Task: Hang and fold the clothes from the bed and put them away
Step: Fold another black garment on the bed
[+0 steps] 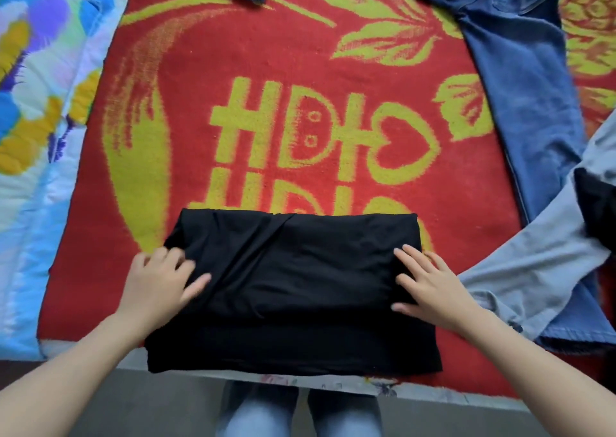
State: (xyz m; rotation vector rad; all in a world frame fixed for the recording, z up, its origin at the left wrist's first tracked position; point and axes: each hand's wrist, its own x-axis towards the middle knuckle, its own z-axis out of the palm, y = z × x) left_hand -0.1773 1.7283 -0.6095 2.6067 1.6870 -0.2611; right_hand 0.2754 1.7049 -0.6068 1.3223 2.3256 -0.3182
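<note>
Head view: black garment folded at near bed edge, left hand and right hand flat on it, fingers spread. Jeans, grey garment unfolded; nothing put away.

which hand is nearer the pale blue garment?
Right. The right hand rests on the right edge of the black garment, beside the pale blue garment; the left hand rests on its left edge, farther away.
</note>
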